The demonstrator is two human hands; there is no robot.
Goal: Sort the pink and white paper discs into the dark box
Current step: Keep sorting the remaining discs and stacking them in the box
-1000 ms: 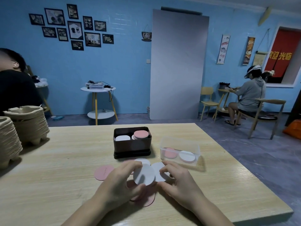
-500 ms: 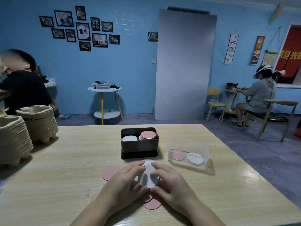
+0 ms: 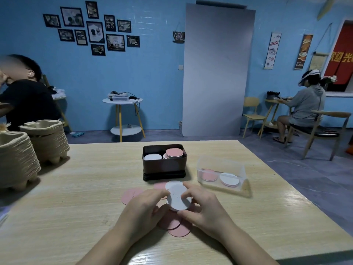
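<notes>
Head view showed left hand (image 3: 145, 209) and right hand (image 3: 202, 209) pinching the white discs (image 3: 178, 197) by the rim, above loose pink discs (image 3: 175, 229), just in front of the dark box (image 3: 164, 171). Squaring the stack first should ease dropping it onto the box's white pile.

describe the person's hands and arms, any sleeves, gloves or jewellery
The left hand and right hand are bare: no gloves, and no rings show on the fingers. The left forearm and right forearm are bare too, with no sleeve, watch or bracelet visible down to the frame's bottom edge.
</notes>
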